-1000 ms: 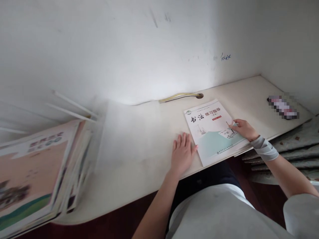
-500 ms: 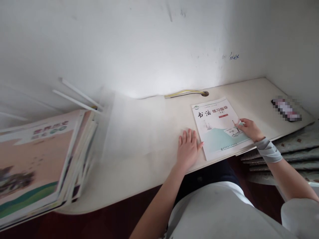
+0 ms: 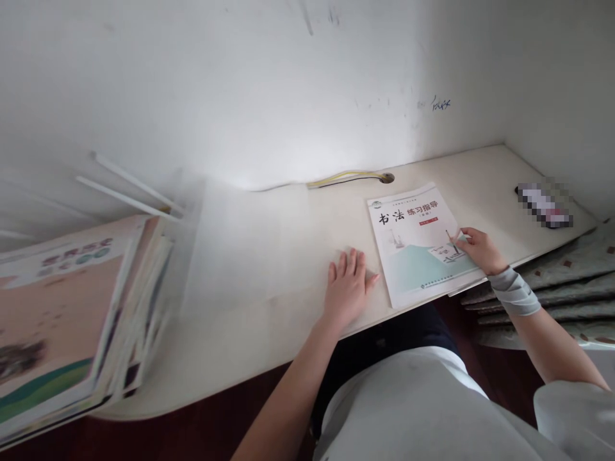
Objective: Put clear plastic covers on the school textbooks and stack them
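Right of centre: right hand [image 3: 482, 251], fingers narrow, holding book [image 3: 416, 250] at its right edge. Left hand [image 3: 346, 286] flat on tabletop [image 3: 259, 339], fingers spread.

The booklet [image 3: 413, 259] has a smooth paper cover, lying on a smooth, pale surface [image 3: 230, 352] with a faint sheen. Behind the booklet, the wall [image 3: 269, 83] looks matt and scuffed; left of it are paper books [image 3: 52, 307], and to its right a fabric wrist wrap [image 3: 516, 293] and folded, patterned cloth [image 3: 571, 272].
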Available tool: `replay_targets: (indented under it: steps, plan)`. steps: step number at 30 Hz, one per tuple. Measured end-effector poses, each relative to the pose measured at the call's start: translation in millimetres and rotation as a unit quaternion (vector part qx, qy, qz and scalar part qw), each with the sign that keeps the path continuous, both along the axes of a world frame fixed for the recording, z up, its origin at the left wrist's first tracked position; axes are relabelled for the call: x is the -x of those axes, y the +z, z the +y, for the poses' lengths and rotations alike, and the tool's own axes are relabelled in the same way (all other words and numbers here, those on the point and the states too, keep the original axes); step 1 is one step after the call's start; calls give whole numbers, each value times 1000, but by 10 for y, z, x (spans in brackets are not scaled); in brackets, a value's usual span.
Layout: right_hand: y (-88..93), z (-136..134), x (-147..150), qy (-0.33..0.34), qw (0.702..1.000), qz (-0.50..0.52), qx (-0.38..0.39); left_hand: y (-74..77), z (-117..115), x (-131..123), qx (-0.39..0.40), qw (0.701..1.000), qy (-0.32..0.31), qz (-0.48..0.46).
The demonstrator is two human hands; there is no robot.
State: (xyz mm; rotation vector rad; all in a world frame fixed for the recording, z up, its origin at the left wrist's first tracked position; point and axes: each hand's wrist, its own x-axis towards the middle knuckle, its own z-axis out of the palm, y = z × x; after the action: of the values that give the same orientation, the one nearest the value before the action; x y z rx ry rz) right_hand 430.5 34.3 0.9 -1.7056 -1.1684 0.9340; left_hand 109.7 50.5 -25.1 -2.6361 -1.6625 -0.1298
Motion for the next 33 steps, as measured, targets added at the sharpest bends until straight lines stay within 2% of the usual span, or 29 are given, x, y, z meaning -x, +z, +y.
replay_targets:
  steps: [4, 8, 11, 16, 19, 23, 25, 28, 33]
  plan:
    - [7, 0, -17, -3, 999, -43, -12, 59, -84, -84, -53, 998, -25, -20]
    - [73, -31, -40, 44, 982, -178, -50, 52, -197, -278, -54, 993, -93, -48]
    - [101, -49, -34, 77, 963, -251, -67, 9, -226, -346, -51, 992, -97, -61]
    - [41, -45, -43, 80, 953, -277, -97, 21, -236, -310, -39, 992, -94, -71]
    - [-21, -39, -116, 57, 963, -254, -74, 140, -250, -398, -41, 989, -118, -80]
    - [-130, -70, -289, 4, 983, -161, -91, 372, -215, -738, 18, 965, -246, -93]
    - [-184, -126, -365, -6, 988, -116, -107, 459, -180, -914, 64, 953, -284, -81]
    - [-234, -243, -425, -19, 990, -74, -117, 519, -133, -1060, 103, 950, -287, -59]
    - [-218, -358, -409, -29, 992, -40, -117, 534, -112, -1042, 121, 948, -285, -71]
